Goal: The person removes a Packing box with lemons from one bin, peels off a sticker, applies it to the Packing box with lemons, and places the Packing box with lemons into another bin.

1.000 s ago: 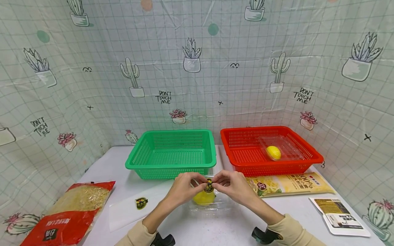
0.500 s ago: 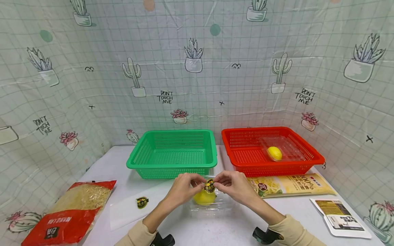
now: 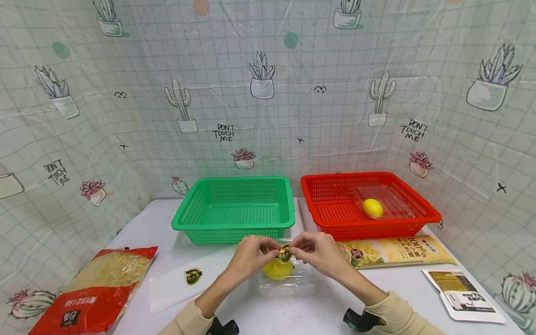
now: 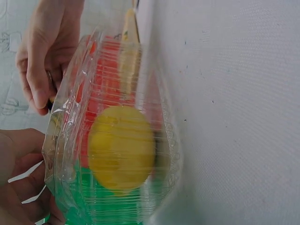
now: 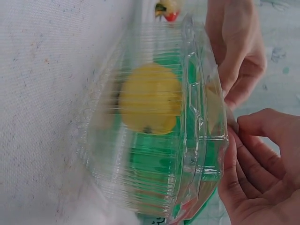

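Red bag (image 3: 93, 292), yellow packet (image 3: 399, 251), white pouch (image 3: 464, 296), cactus-print backdrop (image 3: 268, 118)

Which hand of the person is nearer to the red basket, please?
Right: the right hand is just in front of the near left corner of the red basket. The left hand is farther left, in front of the green basket.

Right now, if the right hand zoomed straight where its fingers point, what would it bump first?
Probably the left hand, across the black-and-yellow sticker that the right hand seems to pinch. How close the clear box is underneath is hard to judge.
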Available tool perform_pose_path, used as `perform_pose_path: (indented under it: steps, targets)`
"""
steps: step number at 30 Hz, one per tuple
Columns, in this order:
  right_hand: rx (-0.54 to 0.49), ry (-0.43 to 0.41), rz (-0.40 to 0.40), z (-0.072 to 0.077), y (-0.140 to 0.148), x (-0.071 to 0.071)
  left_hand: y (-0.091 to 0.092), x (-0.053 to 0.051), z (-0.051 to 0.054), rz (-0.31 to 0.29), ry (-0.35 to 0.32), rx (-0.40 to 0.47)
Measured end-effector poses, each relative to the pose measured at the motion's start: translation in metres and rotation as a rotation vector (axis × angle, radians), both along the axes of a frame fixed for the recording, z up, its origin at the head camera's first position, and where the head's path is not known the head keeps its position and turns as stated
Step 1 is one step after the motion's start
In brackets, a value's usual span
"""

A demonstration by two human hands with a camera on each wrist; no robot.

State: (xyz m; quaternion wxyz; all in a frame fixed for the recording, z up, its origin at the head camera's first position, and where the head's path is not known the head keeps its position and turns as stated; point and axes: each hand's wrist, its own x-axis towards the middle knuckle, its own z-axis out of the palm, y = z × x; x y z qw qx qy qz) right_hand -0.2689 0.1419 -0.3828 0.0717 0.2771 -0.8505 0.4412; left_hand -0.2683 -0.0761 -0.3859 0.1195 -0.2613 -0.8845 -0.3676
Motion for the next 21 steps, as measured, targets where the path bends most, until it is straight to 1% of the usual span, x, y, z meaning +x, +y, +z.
perform_pose_path:
  steps: [4, 10, 15, 21]
  targets:
    - [0.024, 0.003, -0.004, -0.001, 0.001, -0.001, -0.001, 0.000, -0.001, 0.003, -0.007, 0.029]
    - [0.067, -0.004, -0.008, 0.000, 0.002, -0.006, -0.002, -0.002, 0.002, 0.014, -0.024, 0.051]
    - [0.080, -0.027, -0.010, 0.000, 0.002, -0.010, -0.001, -0.005, 0.003, 0.019, -0.028, 0.040]
    - [0.102, -0.064, -0.014, -0.004, 0.002, -0.010, -0.001, -0.004, -0.001, 0.024, -0.064, 0.019]
